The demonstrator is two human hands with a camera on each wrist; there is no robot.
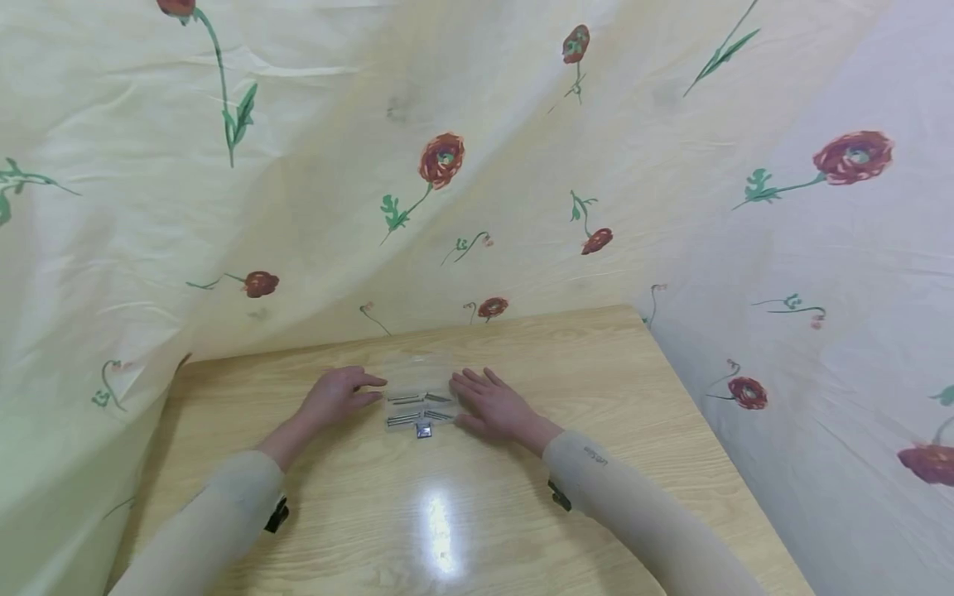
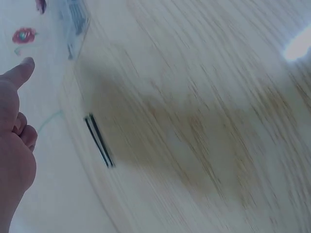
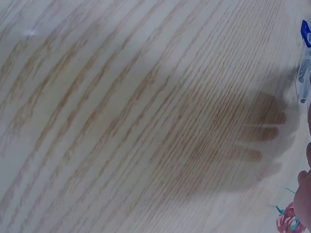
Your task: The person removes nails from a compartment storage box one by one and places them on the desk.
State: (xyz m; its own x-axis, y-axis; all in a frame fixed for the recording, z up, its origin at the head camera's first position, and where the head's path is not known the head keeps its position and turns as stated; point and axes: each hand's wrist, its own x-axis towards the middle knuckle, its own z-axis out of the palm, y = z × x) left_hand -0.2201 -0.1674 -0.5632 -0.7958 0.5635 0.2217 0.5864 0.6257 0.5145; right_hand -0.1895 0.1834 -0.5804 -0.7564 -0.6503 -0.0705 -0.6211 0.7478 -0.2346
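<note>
A clear plastic bag (image 1: 417, 368) lies flat on the wooden table between the two hands. Several long metal screws or nails (image 1: 405, 419) show inside it in small groups, and a small blue-and-silver square (image 1: 424, 430) sits at its near edge. My left hand (image 1: 339, 395) is at the bag's left edge, thumb and forefinger extended toward it. The left wrist view shows that hand's thumb (image 2: 22, 73) straight and other fingers bent. My right hand (image 1: 495, 407) is spread with straight fingers at the bag's right edge; only part of it (image 3: 302, 194) appears in the right wrist view.
A pale cloth with red flowers (image 1: 335, 207) hangs behind and beside the table (image 1: 566, 356). In the left wrist view, two short dark parallel strips (image 2: 99, 141) show on the wood near the table edge. Light reflects off the near tabletop.
</note>
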